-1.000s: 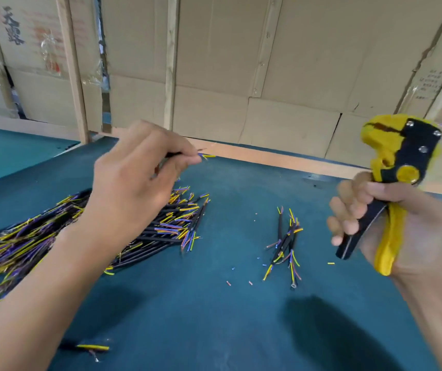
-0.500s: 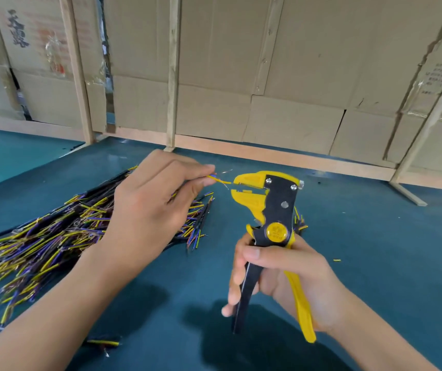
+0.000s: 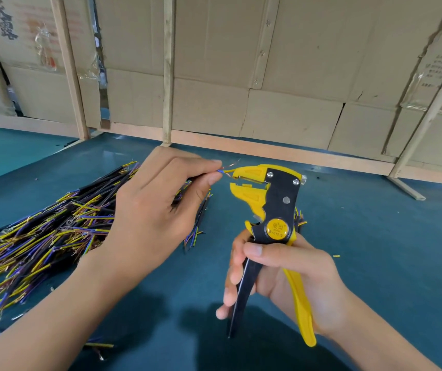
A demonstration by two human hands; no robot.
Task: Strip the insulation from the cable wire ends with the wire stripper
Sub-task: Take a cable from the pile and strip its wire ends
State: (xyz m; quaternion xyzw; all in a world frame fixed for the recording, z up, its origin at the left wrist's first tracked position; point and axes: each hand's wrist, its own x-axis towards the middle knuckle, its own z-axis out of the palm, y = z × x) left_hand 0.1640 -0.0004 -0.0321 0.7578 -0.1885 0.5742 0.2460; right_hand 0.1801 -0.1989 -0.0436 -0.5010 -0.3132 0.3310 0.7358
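A large pile of cut cables [image 3: 40,236] lies on the teal table [image 3: 375,236] to the outer side of the left forearm, black sheaths with yellow, blue and purple wire ends fanned out; part of it runs under the left hand. A loose scrap of yellow wire [image 3: 102,345] rests just below that forearm, near the lower edge.

The left hand [image 3: 158,212] is raised over the pile's near end, fingers curled, thumb and forefinger pinching one cable [image 3: 223,171] close to its tip. The cable's black sheath is mostly hidden in the fist (only a short stretch shows beneath the forefinger). From the pinch, short blue and yellow wire ends and a bare copper strand point toward the right hand's tool.

The wire stripper [image 3: 273,210], yellow and black, stands upright just beside the left fingertips, its yellow jaws parted and facing them. The yellow wire end reaches the upper jaw; whether it lies between the jaws cannot be told. The right hand [image 3: 281,274] grips the stripper's two handles, thumb across the front below the round yellow pivot badge, fingers wrapped round the black handle, the yellow handle against the palm.

Behind the stripper, a small cluster of cables [image 3: 300,219] peeks out on the table. A tiny yellow offcut [image 3: 336,256] lies beyond the right hand. Cardboard panels [image 3: 294,76] on wooden posts back the table.
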